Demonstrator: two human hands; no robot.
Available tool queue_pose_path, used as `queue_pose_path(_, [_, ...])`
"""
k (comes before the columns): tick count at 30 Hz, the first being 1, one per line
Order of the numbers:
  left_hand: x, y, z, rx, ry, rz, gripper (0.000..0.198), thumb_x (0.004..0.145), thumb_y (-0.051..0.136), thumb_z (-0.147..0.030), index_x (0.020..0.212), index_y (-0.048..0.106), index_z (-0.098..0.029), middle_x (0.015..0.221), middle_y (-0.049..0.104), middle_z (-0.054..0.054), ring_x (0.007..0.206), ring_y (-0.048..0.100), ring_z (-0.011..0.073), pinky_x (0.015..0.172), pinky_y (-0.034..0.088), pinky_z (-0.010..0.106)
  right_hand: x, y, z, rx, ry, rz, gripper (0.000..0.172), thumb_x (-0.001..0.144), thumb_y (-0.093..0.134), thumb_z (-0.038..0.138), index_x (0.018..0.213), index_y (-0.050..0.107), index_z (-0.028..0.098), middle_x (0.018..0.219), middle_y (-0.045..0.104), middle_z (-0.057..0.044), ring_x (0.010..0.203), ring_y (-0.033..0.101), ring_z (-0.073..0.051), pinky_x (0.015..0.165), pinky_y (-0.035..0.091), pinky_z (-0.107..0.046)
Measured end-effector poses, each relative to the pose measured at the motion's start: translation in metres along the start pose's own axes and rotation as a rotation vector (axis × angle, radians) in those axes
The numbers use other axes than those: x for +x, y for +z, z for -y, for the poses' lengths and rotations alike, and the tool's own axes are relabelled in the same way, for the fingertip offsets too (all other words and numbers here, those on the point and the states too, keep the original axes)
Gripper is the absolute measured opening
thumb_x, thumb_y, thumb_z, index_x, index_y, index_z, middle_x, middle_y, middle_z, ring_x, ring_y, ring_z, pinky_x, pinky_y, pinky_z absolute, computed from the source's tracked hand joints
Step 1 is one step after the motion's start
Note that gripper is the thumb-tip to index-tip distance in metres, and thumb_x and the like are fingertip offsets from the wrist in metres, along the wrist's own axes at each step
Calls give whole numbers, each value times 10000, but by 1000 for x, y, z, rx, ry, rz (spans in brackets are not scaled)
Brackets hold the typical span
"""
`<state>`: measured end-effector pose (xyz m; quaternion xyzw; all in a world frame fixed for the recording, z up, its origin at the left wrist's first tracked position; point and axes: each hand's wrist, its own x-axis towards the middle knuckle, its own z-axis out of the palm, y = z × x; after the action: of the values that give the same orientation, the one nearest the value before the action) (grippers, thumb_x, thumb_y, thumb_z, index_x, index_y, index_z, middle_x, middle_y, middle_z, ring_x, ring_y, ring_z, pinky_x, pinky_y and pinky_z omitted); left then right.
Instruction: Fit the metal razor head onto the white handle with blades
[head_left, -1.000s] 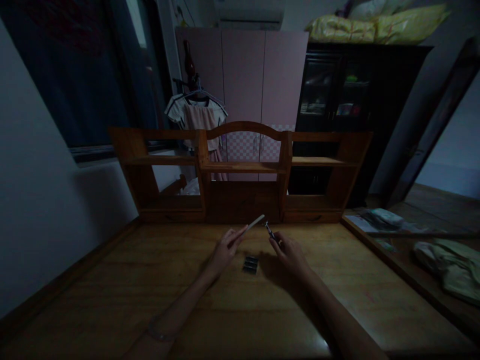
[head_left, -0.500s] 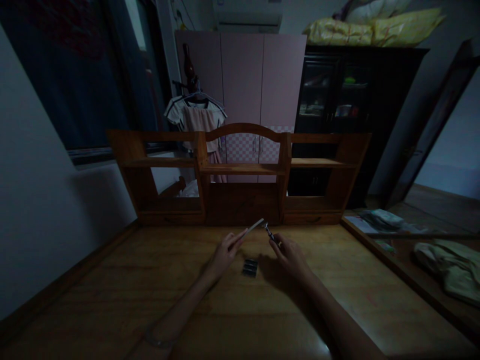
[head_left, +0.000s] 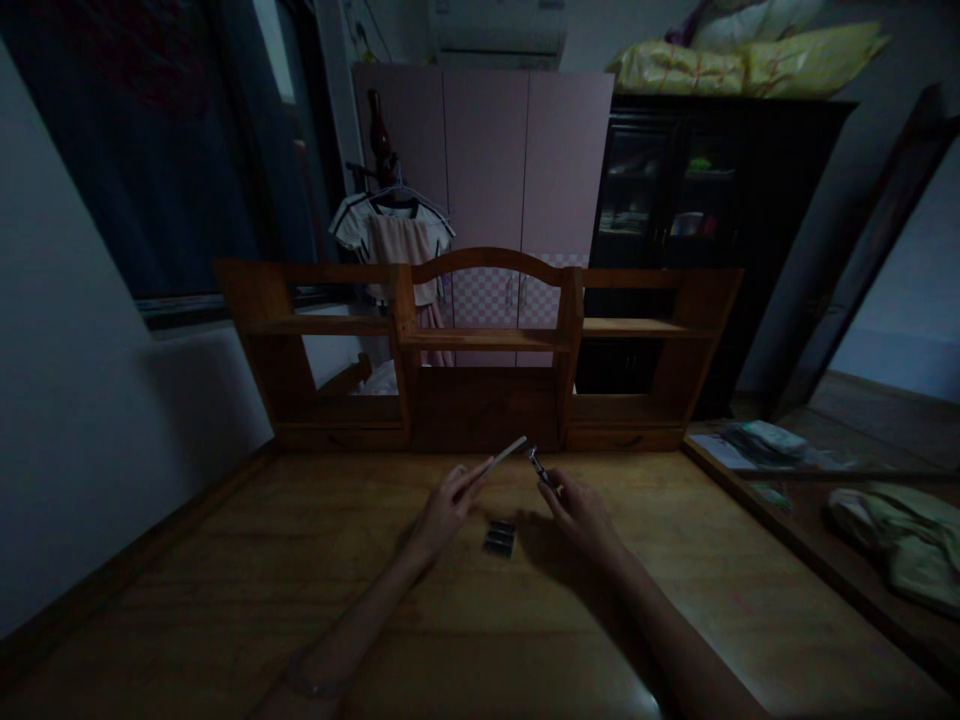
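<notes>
Left of black pack (head_left: 500, 537): left hand (head_left: 446, 503), fingers pinching stick (head_left: 508, 452). Right of it: right hand (head_left: 583, 507), fingers pinching tool (head_left: 539, 467).

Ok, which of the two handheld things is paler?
The thin stick in the left hand; the right hand's slender tool looks darker, with a shiny tip.

On my feed I see a slim, pale stick (head_left: 507, 454) slanting up and rightward from my left hand (head_left: 445, 506), its tip close to the shiny head of a dark-handled tool (head_left: 541, 469) tilted up and leftward from my right hand (head_left: 586, 510).
</notes>
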<state>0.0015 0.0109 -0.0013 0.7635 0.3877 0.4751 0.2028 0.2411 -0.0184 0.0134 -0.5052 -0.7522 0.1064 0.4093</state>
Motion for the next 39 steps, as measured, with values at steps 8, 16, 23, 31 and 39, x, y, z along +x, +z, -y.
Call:
queue_pose_path(8, [0,-1,1,-12,1,-26,389,928,409,-329,1299,495,-251,901,554,33,808,508,142,786,419,264,-1,-3,5,-4,-22,-22,279,920,369,404,923,562,203,812,633,-40,705,578,-167,625,391,-259])
queue_pose_path(16, [0,0,-2,-4,-5,-16,384,920,423,-345,1283,515,-256,892,576,34,799,520,147,768,420,257,-1,-2,2,-10,-25,-13,288,917,370,409,943,567,200,818,635,-47,678,566,-165,625,394,-272])
queue_pose_path(23, [-1,-1,-5,-32,19,4,381,924,415,-318,1287,512,-253,958,604,49,839,528,157,803,420,271,-1,-2,1,-21,-18,-4,288,918,369,416,930,566,206,809,629,-34,695,570,-165,629,395,-262])
queue_pose_path(31, [0,-2,-1,3,12,-31,380,925,409,-287,1295,497,-265,988,586,47,899,530,155,848,409,282,-1,-2,2,-6,-23,-3,273,917,370,400,931,562,206,813,632,-30,685,571,-156,623,389,-257])
queue_pose_path(39, [-2,0,5,64,22,26,378,923,414,-292,1290,503,-274,943,586,48,845,531,155,818,421,284,0,3,-5,-53,-2,-9,233,879,432,402,903,575,220,714,619,-18,614,567,-157,569,383,-248])
